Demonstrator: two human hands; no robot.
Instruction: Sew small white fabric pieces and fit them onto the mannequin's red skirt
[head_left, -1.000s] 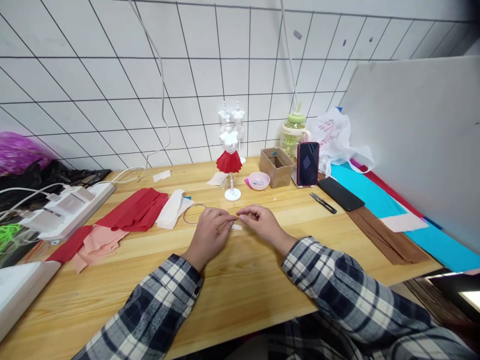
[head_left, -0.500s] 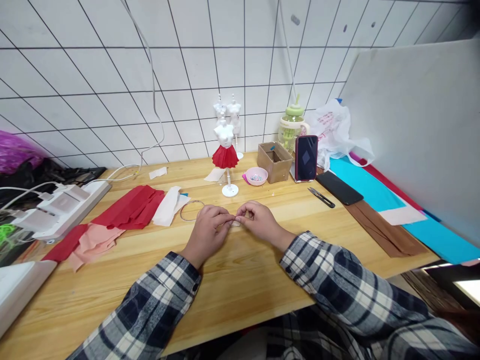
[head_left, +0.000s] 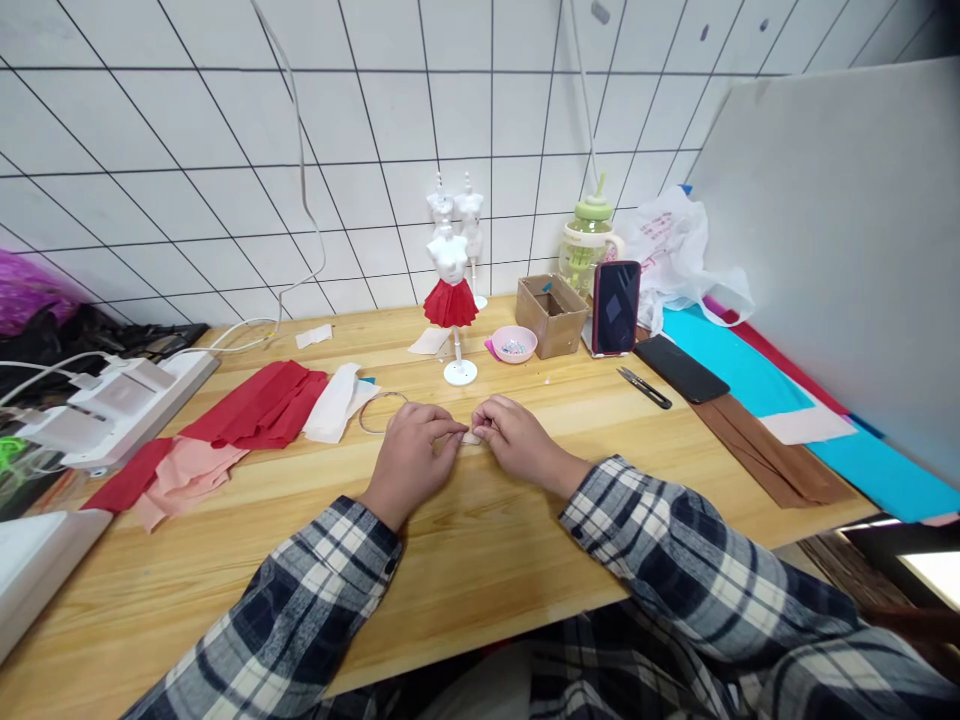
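Both hands meet over a small pale scrap [head_left: 471, 437], most of it hidden by fingers; it looks like cloth or paper. My left hand [head_left: 415, 455] pinches at its left side, thumb and forefinger together. At the right side my right hand [head_left: 517, 440] also pinches, its fingers curled. A thin ring-shaped hoop [head_left: 361, 415] lies just left of my left hand. Beyond the hands stands a small white dress form [head_left: 448, 258] wearing a pleated red skirt [head_left: 450, 303].
Red cloth [head_left: 262, 405], pink cloth [head_left: 191, 480] and a white piece [head_left: 332, 405] lie left. Behind are a bead dish [head_left: 514, 345], cardboard box [head_left: 551, 318], propped phone [head_left: 616, 308] and bottle [head_left: 589, 245]. Thread snips [head_left: 645, 388], a black phone [head_left: 681, 368] and brown cloth [head_left: 772, 450] lie right.
The fingertips of my two hands have drawn slightly apart, showing more of the pale scrap between them. The view has shifted a little; the table items stay put.
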